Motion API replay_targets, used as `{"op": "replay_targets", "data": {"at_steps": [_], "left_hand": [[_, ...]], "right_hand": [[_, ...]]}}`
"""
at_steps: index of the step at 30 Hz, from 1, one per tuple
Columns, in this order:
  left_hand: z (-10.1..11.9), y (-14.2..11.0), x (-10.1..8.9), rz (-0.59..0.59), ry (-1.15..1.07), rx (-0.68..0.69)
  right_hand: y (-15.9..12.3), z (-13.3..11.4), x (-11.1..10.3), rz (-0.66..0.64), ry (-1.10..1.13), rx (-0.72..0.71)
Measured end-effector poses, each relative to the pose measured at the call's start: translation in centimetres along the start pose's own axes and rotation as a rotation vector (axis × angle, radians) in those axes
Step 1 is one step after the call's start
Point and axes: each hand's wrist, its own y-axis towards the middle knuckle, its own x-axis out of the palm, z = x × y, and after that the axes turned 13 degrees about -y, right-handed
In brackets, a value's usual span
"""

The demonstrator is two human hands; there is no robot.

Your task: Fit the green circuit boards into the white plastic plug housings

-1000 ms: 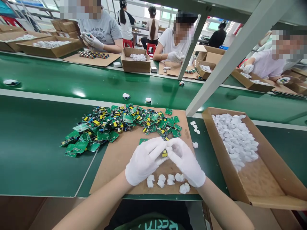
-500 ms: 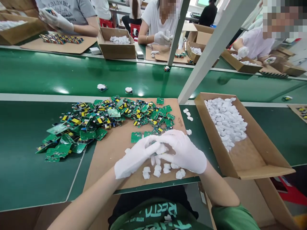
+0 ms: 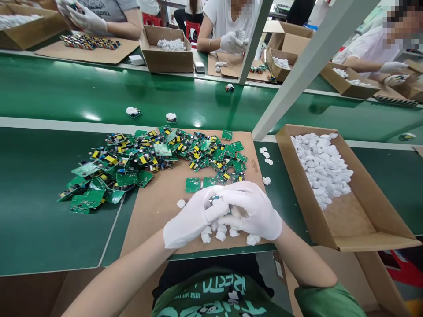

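My left hand (image 3: pixel 197 215) and my right hand (image 3: pixel 253 209), both in white gloves, meet over a sheet of cardboard (image 3: pixel 158 204). Between the curled fingers shows a small circuit board (image 3: pixel 215 199), mostly covered by the gloves. Both hands are closed around it. Just below them lie several white pads (image 3: pixel 220 233), partly hidden by the fingers. One more white pad (image 3: pixel 181 203) rests left of my left hand. Beyond the fingertips, a green circuit board (image 3: pixel 192 185) lies flat in front of a large heap of circuit boards (image 3: pixel 142 154).
A cardboard box (image 3: pixel 363 220) of white pads stands at the right. Behind the bench runs a green conveyor belt (image 3: pixel 109 97) carrying a few boards with white pads on top. A slanted metal post (image 3: pixel 297 75) rises at the belt's near edge. Co-workers sit across it.
The view has shifted slightly, and boards on the belt appear further left. My fingers have turned, so part of the held board now shows between them.
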Motion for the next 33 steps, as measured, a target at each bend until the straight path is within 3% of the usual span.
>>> {"op": "replay_targets", "data": {"at_steps": [4,9,16,21,24,27,30,33], "left_hand": [[-0.4,0.3,0.4,0.014,-0.018,-0.042],[0.2,-0.2,0.6,-0.139,-0.206,-0.091],[0.4,-1.5,0.5,-0.334,-0.151,0.019],[1.1,-1.2,0.7,-0.357,-0.038,0.094],[1.6,-1.1,1.0,-0.264,0.165,0.152],[1.8,-1.2,1.2,-0.165,0.202,0.060],[1.8,-1.3,0.9,-0.268,0.095,0.007],[1.6,-1.3,0.8,-0.372,-0.098,-0.018]], "right_hand": [[-0.5,0.1,0.3,0.081,-0.007,0.068],[-0.8,0.4,-0.4,0.107,0.105,-0.047],[-1.2,-0.5,-1.4,0.134,0.021,-0.153],[-1.2,-0.8,-0.8,0.175,0.020,-0.097],[-0.8,-0.6,-1.0,0.103,-0.146,-0.161],[-0.4,-0.3,-1.4,0.027,-0.209,-0.283],[-0.9,-0.1,-1.5,0.079,-0.128,-0.285],[-2.2,0.2,-1.1,-0.060,-0.116,-0.163]]}}
